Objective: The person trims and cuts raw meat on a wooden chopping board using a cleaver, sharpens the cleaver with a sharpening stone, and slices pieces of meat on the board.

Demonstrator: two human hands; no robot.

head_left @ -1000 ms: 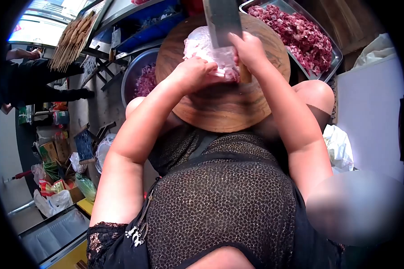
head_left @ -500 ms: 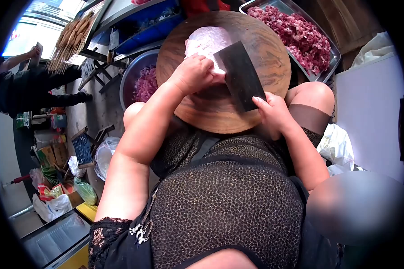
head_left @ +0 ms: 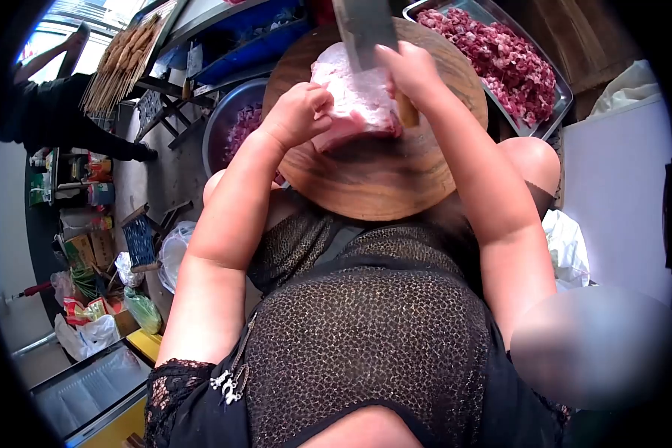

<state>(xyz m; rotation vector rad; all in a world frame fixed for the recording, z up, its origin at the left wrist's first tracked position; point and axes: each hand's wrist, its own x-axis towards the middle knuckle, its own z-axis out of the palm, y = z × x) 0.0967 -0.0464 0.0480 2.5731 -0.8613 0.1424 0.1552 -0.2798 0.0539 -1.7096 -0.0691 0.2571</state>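
Note:
A pale, fatty slab of meat (head_left: 362, 97) lies on a round wooden chopping block (head_left: 343, 183) in front of me. My left hand (head_left: 299, 114) is at its left edge, fingers curled in and closed on the meat. In my right hand (head_left: 414, 75) is a cleaver (head_left: 366, 31), its wooden handle pointing down toward me below the fist. The wide grey blade is raised over the far part of the slab and slightly blurred. Part of the meat's top is hidden behind the blade and right hand.
A metal tray (head_left: 561, 88) of chopped red meat (head_left: 493, 63) stands beyond the block at right. Left of the block sits a metal bowl (head_left: 215, 123) with more cut meat. Skewers (head_left: 127, 60) lie on a rack at upper left, near a person in dark clothes (head_left: 52, 112).
My right hand has swung up and away with the cleaver, from the block's near right to above the slab. The slab has turned, its red edge now facing me. My left hand moved slightly left.

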